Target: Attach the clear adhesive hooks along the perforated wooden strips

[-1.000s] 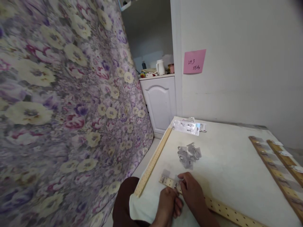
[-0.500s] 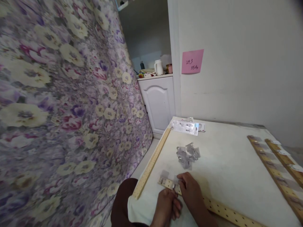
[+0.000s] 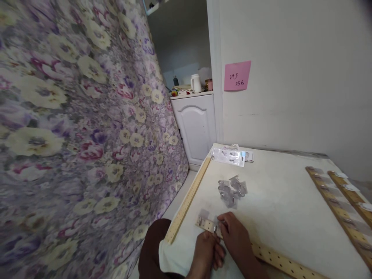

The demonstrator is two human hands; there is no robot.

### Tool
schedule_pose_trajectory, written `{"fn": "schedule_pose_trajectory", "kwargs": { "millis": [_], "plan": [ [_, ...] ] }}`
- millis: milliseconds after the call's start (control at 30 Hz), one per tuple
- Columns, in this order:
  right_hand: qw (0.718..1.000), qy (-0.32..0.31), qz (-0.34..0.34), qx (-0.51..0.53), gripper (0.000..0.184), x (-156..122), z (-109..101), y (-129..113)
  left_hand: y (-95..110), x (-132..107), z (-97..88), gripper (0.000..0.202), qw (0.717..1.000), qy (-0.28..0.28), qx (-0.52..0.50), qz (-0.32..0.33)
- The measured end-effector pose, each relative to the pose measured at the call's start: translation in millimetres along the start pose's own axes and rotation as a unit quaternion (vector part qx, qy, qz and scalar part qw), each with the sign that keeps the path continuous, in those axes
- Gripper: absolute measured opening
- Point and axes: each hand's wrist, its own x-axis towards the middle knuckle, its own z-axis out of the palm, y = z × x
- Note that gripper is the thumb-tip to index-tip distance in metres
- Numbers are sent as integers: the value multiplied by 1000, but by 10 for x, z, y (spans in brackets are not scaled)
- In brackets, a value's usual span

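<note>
A perforated wooden strip (image 3: 279, 259) lies slantwise along the near side of the table, partly hidden under my hands. Near its left end, my left hand (image 3: 205, 250) is closed with thumb and finger at a small metal hook (image 3: 215, 228) that has a clear square backing. From the right, my right hand (image 3: 236, 234) pinches the edge of that backing against the strip. Another hook with a clear backing (image 3: 202, 215) sits at the strip's left tip. Beyond my hands is a loose pile of similar clear-backed hooks (image 3: 231, 192).
A second perforated strip (image 3: 188, 199) runs along the table's left edge. Hook packages (image 3: 228, 155) lie at the far corner. Strips bearing hooks (image 3: 331, 199) line the right side. A floral curtain (image 3: 95, 147) hangs left; a white cabinet (image 3: 197, 128) stands behind.
The whole view has shifted very slightly. Both hands keep the same position at the hook on the strip.
</note>
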Motion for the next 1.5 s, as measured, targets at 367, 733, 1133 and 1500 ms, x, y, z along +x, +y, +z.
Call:
{"fn": "schedule_pose_trajectory", "kwargs": {
  "millis": [367, 733, 1133, 1500],
  "plan": [
    [999, -7, 23, -26, 16, -2, 1, -56, -14, 16, 0, 23, 1000, 3, -1, 0],
    [998, -15, 57, -26, 13, 2, 6, -59, -38, 35, -22, 23, 1000, -7, -4, 7],
    [990, -54, 132, 10, 20, 75, -26, -82, -17, 29, -5, 19, 1000, -5, -7, -8],
    [994, -46, 99, 11, 24, 75, 6, -61, -16, 14, -10, 15, 1000, 0, -7, 8]
  ]
}}
